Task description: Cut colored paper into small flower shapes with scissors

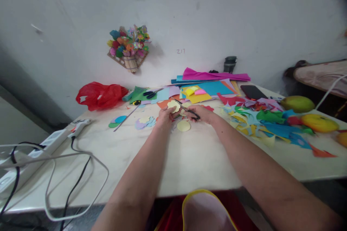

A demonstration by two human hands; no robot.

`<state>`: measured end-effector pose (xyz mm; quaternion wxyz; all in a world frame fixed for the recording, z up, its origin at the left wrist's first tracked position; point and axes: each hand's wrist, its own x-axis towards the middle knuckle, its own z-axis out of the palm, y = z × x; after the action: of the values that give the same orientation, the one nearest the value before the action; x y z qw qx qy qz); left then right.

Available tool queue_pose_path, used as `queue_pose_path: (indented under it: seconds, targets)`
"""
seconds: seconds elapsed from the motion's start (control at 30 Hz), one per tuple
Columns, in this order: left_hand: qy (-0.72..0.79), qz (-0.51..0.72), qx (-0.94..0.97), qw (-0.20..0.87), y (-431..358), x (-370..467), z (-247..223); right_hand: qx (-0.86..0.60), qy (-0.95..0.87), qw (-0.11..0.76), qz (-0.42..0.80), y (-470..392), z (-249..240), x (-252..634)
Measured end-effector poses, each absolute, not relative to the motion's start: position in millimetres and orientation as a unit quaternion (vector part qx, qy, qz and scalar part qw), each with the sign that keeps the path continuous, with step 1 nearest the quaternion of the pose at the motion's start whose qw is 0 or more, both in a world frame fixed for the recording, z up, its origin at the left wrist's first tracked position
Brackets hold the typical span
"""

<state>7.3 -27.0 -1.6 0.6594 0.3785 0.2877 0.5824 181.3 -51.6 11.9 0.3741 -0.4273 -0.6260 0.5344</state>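
My left hand (166,114) pinches a pale yellow paper flower (173,106) with a scalloped edge. In my right hand (201,113) is a pair of dark-handled scissors (187,108), its blades reaching left to the flower's edge. Whether the blades are apart cannot be made out. Just below the hands, a pale yellow paper circle (183,126) lies flat on the white table (197,162). To the left of my left hand rests a loose pile of lilac, blue and cream scalloped paper pieces (145,122).
Colourful paper scraps (268,119) and mangoes (320,122) cover the right side. Paper sheets (217,88), a phone (253,92) and second scissors (150,94) lie behind. At left are a red plastic bag (100,95), paper circles (119,120) and a power strip (48,142) with looping cables.
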Motion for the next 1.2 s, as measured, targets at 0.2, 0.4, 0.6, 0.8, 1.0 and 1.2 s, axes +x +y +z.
queue_pose_path:
  seconds: [0.2,0.4,0.6,0.8,1.0,1.2]
  targets:
    - [0.290,0.571,0.382,0.666,-27.4,6.6,-1.7,-0.420,-0.617,0.376,0.549,-51.5,12.4,183.7]
    - [0.291,0.569,0.377,0.671,-27.8,6.1,-1.2,-0.413,-0.629,0.376,0.540,-52.4,12.9,186.0]
    - [0.299,0.566,0.369,0.674,-27.5,5.7,-0.7,-0.412,-0.630,0.378,0.539,-49.8,9.6,187.6]
    - [0.295,0.569,0.372,0.671,-25.8,5.9,-2.5,-0.405,-0.613,0.385,0.559,-47.3,8.0,187.4]
    - [0.291,0.569,0.372,0.673,-25.9,5.6,-3.2,-0.398,-0.611,0.384,0.567,-45.2,7.0,187.6]
    - [0.295,0.569,0.367,0.675,-26.3,5.8,-2.2,-0.395,-0.611,0.384,0.568,-46.4,7.9,187.1]
